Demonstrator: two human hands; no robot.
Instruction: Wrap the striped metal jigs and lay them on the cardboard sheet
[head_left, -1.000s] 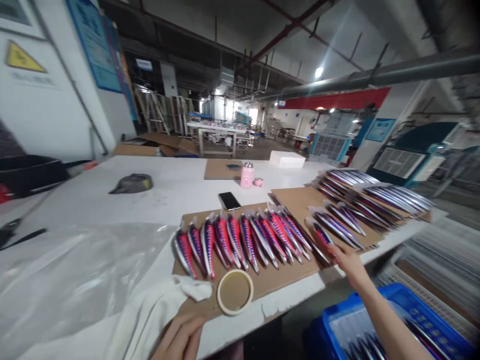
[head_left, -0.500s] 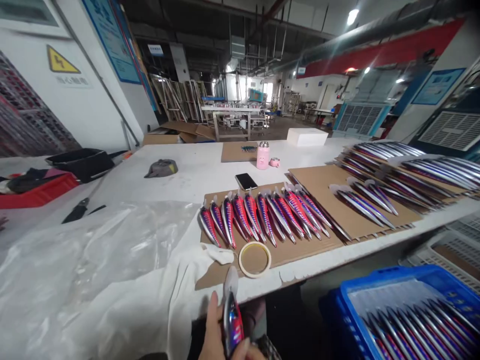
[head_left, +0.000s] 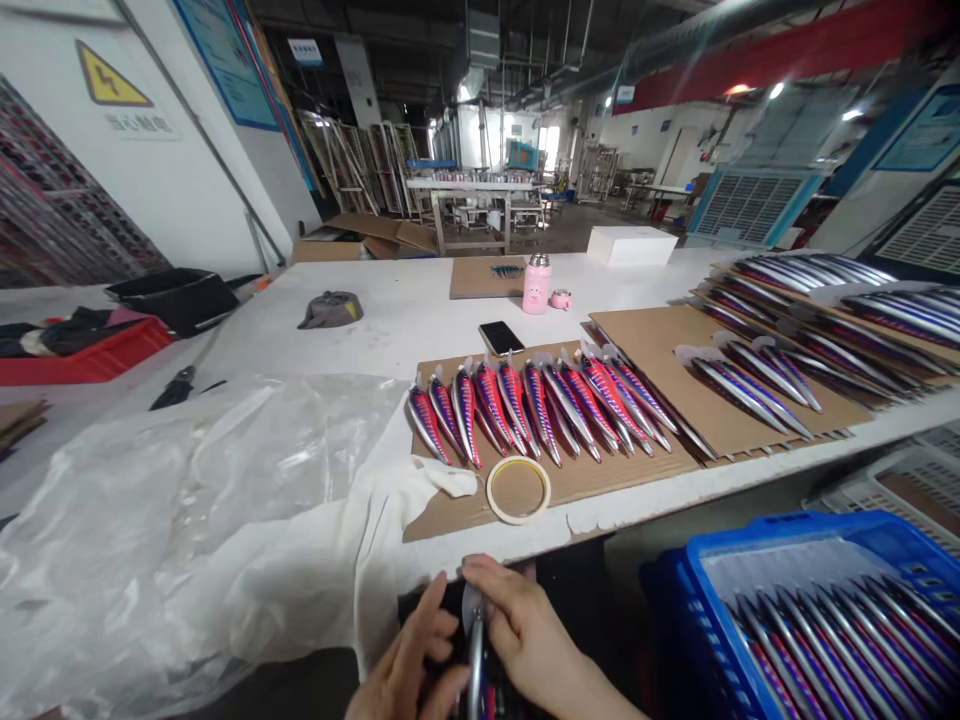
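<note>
Low at the table's front edge, I have a fishing lure (head_left: 476, 665) with a silver back and a clear lip, pointing up and away from me. My left hand (head_left: 412, 655) is closed around the left side of its body, partly hiding it. From the right, my right hand (head_left: 529, 630) bends its fingers over the clear lip and grips there. Just beyond the hands, a roll of masking tape (head_left: 518, 461) lies on a cardboard sheet (head_left: 600, 480). A row of pink and purple striped lures (head_left: 514, 405) rests on that sheet.
A blue crate (head_left: 675, 590) holding several lures stands low on the right. More lures lie on stacked cardboard (head_left: 847, 405). Plastic sheeting (head_left: 225, 480) and white cloth (head_left: 382, 510) cover the left side. A phone (head_left: 500, 338) and pink bottle (head_left: 536, 285) stand farther back.
My right hand has come up from the lure's lower end to its clear lip. The lure has dropped slightly and turned, showing more silver. The camera view has shifted a little.
</note>
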